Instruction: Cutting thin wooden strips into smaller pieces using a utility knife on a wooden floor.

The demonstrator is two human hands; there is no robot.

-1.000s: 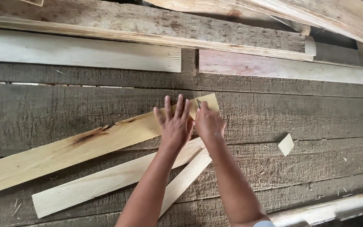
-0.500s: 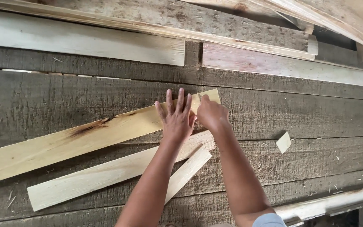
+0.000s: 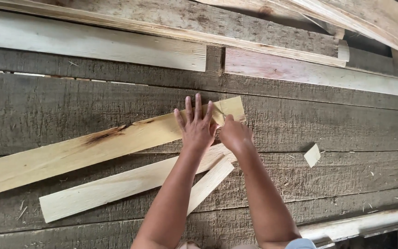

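Pressing flat with spread fingers, the left hand stays on the long pale board lying diagonally on the grey plank surface, while the right hand, clenched, has shifted slightly leftward at the board's end, apparently marking it.

The left hand lies flat, fingers spread toward 12 o'clock; the right hand, curled, sits just beside it at 3 o'clock.

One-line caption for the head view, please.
Left hand lies flat on a pale wooden strip, right hand curled near its end.
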